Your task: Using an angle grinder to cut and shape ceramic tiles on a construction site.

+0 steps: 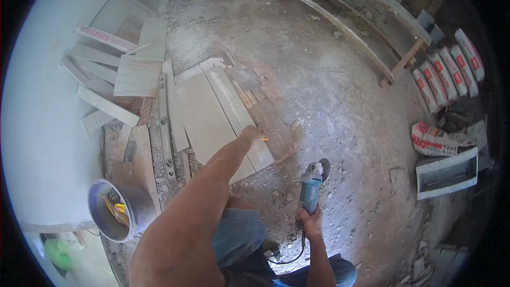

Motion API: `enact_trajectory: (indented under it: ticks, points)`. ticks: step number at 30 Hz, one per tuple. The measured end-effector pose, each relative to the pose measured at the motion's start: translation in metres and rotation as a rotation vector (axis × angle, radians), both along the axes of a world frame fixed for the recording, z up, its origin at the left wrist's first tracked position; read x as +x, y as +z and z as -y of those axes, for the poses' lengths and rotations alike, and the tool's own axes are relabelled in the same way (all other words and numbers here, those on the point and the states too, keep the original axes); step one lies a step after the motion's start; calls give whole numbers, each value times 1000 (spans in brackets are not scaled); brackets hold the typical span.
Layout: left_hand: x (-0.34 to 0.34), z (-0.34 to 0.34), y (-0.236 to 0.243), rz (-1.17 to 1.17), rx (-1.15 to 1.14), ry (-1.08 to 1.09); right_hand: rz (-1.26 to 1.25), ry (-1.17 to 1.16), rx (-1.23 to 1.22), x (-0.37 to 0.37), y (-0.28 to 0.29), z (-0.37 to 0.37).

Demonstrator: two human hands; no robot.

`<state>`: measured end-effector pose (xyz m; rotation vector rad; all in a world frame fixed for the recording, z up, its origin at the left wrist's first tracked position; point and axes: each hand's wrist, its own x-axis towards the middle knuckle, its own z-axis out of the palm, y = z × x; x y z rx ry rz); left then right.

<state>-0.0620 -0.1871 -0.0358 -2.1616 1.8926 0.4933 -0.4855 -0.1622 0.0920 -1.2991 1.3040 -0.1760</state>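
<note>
My right hand (312,222) is wrapped round the body of a teal angle grinder (309,191), held above the floor with its dark disc (325,169) pointing away from me. A black cord trails from its rear end. My left arm reaches forward, and the left hand (252,134) is closed over a narrow pale tile strip (229,97). From its fingers pokes a small yellow pencil-like stick (264,139). Left of the strip lies a wider pale tile (204,114), with a thin dark line between the two. Boards partly show beneath them.
A spirit level (165,127) lies left of the tiles. Nearer stands a grey bucket (142,210) with yellow-handled items inside. Tile pieces (139,76) lean by the left wall. A wooden trestle (340,21), several sacks (445,74) and a rectangular trough (447,174) are on the right. Rubble litters the floor.
</note>
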Motion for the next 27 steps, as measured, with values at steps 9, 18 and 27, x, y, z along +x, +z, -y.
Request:
enact_trajectory:
  ticks: [9,18,27]
  points:
    - [26,-41,79,-131,-186,46,70,-44,43,10,16,3]
    - [33,-223,52,-47,-166,65,50,2,-48,4,-24,10]
    - [20,-287,-9,-449,-626,1477,105,43,87,31,13,-3]
